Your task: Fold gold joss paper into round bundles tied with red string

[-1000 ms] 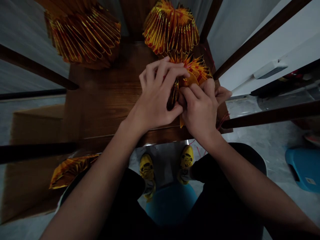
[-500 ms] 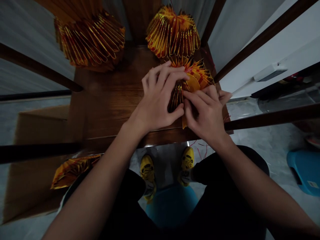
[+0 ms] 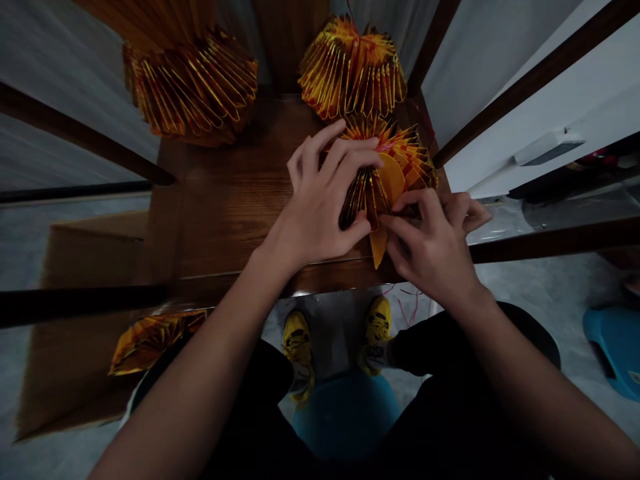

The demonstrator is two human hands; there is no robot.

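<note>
My left hand (image 3: 317, 203) presses down on a fan of pleated gold-and-red paper (image 3: 365, 180), with its fingers curled over the top. The fan lies on a dark wooden tabletop (image 3: 225, 213), and a flat yellow paper tab (image 3: 391, 179) shows at its centre. My right hand (image 3: 433, 247) pinches the fan's lower edge, where a yellow point (image 3: 379, 245) hangs out. Just beyond the hands stands a larger pleated gold paper bundle (image 3: 353, 70). Another (image 3: 195, 90) sits farther left, at the table's far corner.
Dark wooden rails cross the view on both sides. A cardboard box (image 3: 85, 280) on the floor at left holds crumpled gold paper (image 3: 157, 340). Below the table are my yellow shoes (image 3: 297, 353) and a blue stool (image 3: 345, 417). Thin red threads lie on the floor.
My right hand has moved right and toward me along the fan's lower edge. The fan has spread, showing more of the yellow tab. The whole view has shifted slightly.
</note>
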